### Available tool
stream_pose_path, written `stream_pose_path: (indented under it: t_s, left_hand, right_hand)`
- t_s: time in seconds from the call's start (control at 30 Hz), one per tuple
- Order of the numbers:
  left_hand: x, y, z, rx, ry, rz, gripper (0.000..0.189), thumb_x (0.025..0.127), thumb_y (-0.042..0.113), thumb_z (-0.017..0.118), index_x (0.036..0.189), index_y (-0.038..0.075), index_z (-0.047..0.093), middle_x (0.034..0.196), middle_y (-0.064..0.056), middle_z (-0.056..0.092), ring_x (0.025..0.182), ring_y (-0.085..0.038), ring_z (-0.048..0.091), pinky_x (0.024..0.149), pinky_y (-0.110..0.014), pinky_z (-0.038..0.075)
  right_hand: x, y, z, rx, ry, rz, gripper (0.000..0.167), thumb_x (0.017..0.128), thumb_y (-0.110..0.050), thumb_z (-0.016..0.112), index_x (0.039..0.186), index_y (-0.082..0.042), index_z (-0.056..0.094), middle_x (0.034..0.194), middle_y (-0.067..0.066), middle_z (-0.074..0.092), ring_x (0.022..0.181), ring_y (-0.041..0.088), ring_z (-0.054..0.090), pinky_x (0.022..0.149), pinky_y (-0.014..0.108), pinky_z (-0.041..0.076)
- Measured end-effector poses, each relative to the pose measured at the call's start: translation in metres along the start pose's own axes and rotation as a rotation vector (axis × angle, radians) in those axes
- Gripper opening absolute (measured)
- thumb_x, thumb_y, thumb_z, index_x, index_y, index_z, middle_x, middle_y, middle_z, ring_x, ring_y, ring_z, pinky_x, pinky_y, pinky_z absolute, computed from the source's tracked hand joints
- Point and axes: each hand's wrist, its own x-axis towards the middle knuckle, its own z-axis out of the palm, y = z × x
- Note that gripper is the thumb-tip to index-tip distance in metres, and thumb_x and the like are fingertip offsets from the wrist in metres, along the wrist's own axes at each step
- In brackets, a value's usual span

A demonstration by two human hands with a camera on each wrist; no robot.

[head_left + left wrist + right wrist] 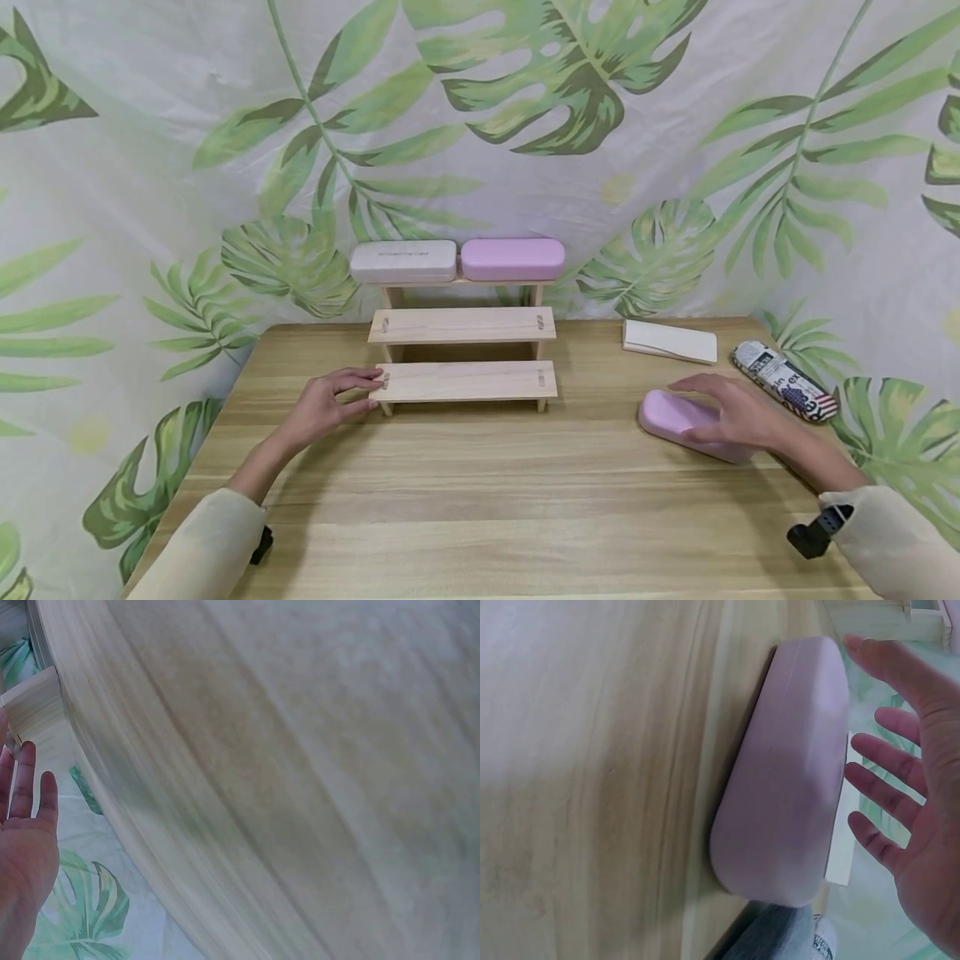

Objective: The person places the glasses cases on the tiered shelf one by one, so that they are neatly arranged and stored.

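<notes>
My right hand (pixel 735 412) is spread over a pink glasses case (pixel 678 417) on the right of the table. In the right wrist view, its fingers (pixel 889 757) look relaxed and apart from that case. At the left end of a three-tier wooden stand, my left hand (pixel 330 404) touches the lowest shelf (pixel 465 382). The left wrist view shows its fingers (pixel 24 780) mostly straight, with the thumb out of sight. On the top tier, a light grey glasses case (pixel 403 262) sits beside another pink glasses case (pixel 513 260).
A white flat case (pixel 667 342) lies at the table's back right. Next to it is a patterned glasses case (pixel 783 381) with printed lettering. A dark grey item (pixel 769 934) shows partly past the pink case. Leaf-print cloth (pixel 525 183) hangs behind the table (pixel 465 492).
</notes>
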Motion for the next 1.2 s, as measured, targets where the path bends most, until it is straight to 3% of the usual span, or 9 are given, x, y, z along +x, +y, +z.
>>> stream_pose_path:
  t_s: [0.2, 0.53, 0.93, 1.2]
  left_hand:
    - [0.001, 0.001, -0.002, -0.011, 0.002, 0.007, 0.034, 0.088, 0.006, 0.087, 0.121, 0.007, 0.08, 0.132, -0.011, 0.074, 0.124, -0.037, 0.068, 0.105, -0.004, 0.038]
    - [0.001, 0.0, -0.004, 0.007, -0.005, 0.002, 0.036, 0.088, 0.006, 0.087, 0.123, 0.008, 0.079, 0.133, -0.01, 0.074, 0.124, -0.036, 0.068, 0.106, -0.004, 0.037]
    - [0.002, 0.001, -0.005, 0.021, -0.013, 0.001, 0.035, 0.088, 0.009, 0.087, 0.123, 0.008, 0.079, 0.134, -0.008, 0.074, 0.124, -0.035, 0.068, 0.106, -0.005, 0.038]
    - [0.0, 0.002, -0.003, -0.003, -0.033, -0.03, 0.036, 0.089, 0.01, 0.087, 0.124, 0.01, 0.079, 0.135, -0.005, 0.073, 0.127, -0.032, 0.067, 0.107, -0.006, 0.038]
  right_hand:
    - [-0.005, 0.004, 0.0, -0.012, -0.022, 0.042, 0.073, 0.066, -0.037, 0.1, 0.127, -0.008, 0.074, 0.119, 0.011, 0.077, 0.1, 0.032, 0.074, 0.078, 0.04, 0.061]
    - [-0.009, 0.009, 0.001, -0.014, -0.035, 0.033, 0.075, 0.066, -0.042, 0.1, 0.128, -0.009, 0.074, 0.115, 0.01, 0.079, 0.092, 0.026, 0.075, 0.071, 0.029, 0.057]
    - [-0.016, 0.017, 0.007, -0.029, -0.043, 0.04, 0.077, 0.066, -0.042, 0.1, 0.13, -0.007, 0.073, 0.116, 0.012, 0.079, 0.096, 0.026, 0.075, 0.073, 0.032, 0.058]
    - [-0.023, 0.016, 0.009, -0.034, -0.057, 0.096, 0.08, 0.065, -0.045, 0.101, 0.13, -0.008, 0.074, 0.117, 0.012, 0.079, 0.099, 0.026, 0.074, 0.075, 0.035, 0.059]
